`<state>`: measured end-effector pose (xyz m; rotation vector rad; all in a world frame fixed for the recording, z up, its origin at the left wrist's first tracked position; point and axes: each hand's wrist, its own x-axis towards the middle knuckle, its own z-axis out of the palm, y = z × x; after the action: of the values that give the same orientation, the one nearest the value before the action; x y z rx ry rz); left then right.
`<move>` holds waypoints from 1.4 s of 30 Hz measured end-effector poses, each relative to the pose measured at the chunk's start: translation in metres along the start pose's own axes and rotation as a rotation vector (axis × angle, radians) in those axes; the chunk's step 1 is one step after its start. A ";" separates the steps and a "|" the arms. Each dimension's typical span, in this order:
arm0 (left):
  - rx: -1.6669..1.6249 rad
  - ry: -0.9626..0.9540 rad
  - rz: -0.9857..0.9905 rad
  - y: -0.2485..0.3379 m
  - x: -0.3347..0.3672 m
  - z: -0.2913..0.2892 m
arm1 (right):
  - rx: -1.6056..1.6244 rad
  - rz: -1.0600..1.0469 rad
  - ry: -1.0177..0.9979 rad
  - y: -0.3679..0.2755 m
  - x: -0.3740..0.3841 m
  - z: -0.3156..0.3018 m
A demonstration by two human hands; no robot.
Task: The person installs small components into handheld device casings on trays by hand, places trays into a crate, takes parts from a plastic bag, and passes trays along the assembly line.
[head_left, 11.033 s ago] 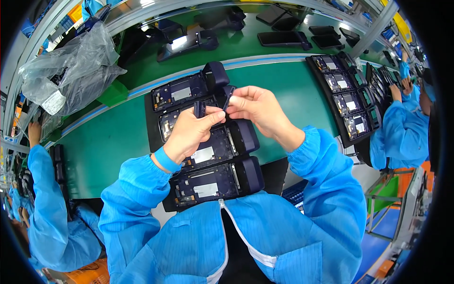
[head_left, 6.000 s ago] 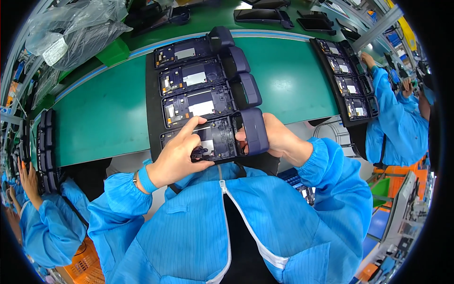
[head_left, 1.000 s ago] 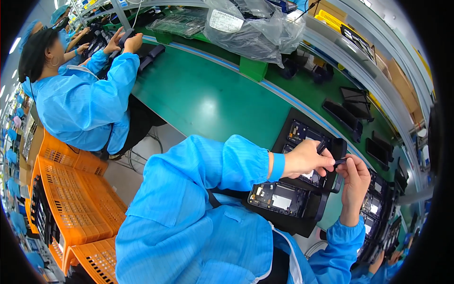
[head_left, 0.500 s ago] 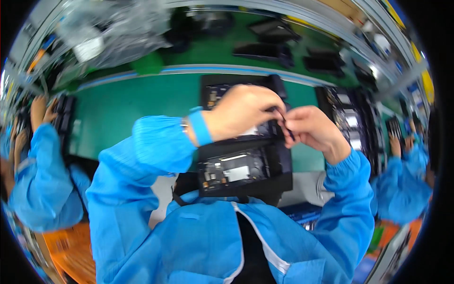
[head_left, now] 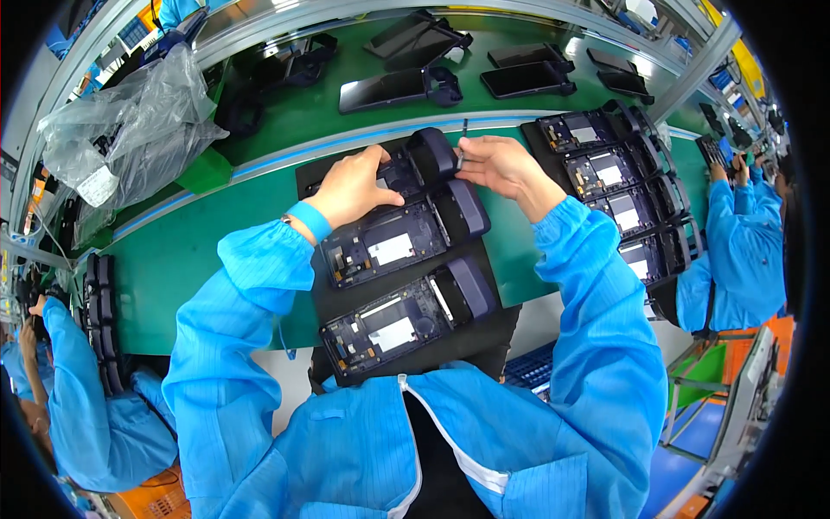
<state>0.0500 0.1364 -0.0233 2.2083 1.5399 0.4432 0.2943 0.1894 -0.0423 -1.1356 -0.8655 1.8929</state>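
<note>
Three opened handheld device housings lie in a row on a black mat [head_left: 510,294] before me. My left hand [head_left: 354,186] spans the far housing [head_left: 399,176], its fingers on the far edge and its thumb on the near one. Beside that housing's raised dark end block [head_left: 430,154], my right hand [head_left: 506,169] pinches a small, thin dark strip [head_left: 464,130]; its exact kind is too small to make out. The middle housing [head_left: 389,246] and the near housing [head_left: 402,320] show circuit parts and a pale rectangle, with nothing touching them.
Several similar housings [head_left: 609,173] stand in a column at the right. Beyond the metal rail, finished-looking devices [head_left: 385,91] lie on a green surface. Clear plastic bags [head_left: 143,121] sit at the far left. Co-workers in blue [head_left: 95,398] work on both sides.
My hands, together over the mat before, have parted. The left has come down onto the far housing; the right has moved beside its end block. The whole view has shifted and turned.
</note>
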 end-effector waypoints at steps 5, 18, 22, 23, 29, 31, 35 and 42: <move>-0.006 0.024 0.060 -0.010 0.001 0.002 | -0.094 0.042 -0.003 -0.012 0.002 0.016; -0.317 0.026 0.078 -0.005 -0.011 -0.009 | -0.173 0.215 -0.228 0.006 0.025 0.009; -0.377 0.004 0.071 -0.004 -0.010 -0.013 | -0.239 0.246 -0.242 -0.001 0.024 0.020; -0.382 -0.007 0.064 -0.003 -0.011 -0.013 | -0.238 0.247 -0.243 -0.003 0.024 0.023; -0.442 0.011 0.065 -0.002 -0.011 -0.005 | -0.292 0.195 -0.233 -0.005 0.021 0.036; -0.452 0.022 0.059 -0.003 -0.011 -0.005 | -0.298 0.168 -0.288 -0.006 0.022 0.037; -0.425 0.043 0.058 -0.009 -0.013 -0.007 | -0.282 0.123 -0.291 0.003 0.033 0.041; -0.272 0.127 0.187 -0.015 -0.008 0.004 | -0.301 0.248 -0.270 -0.014 0.028 0.028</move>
<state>0.0373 0.1328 -0.0346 2.1494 1.2504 0.8134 0.2635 0.2161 -0.0312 -1.2265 -1.2398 2.2078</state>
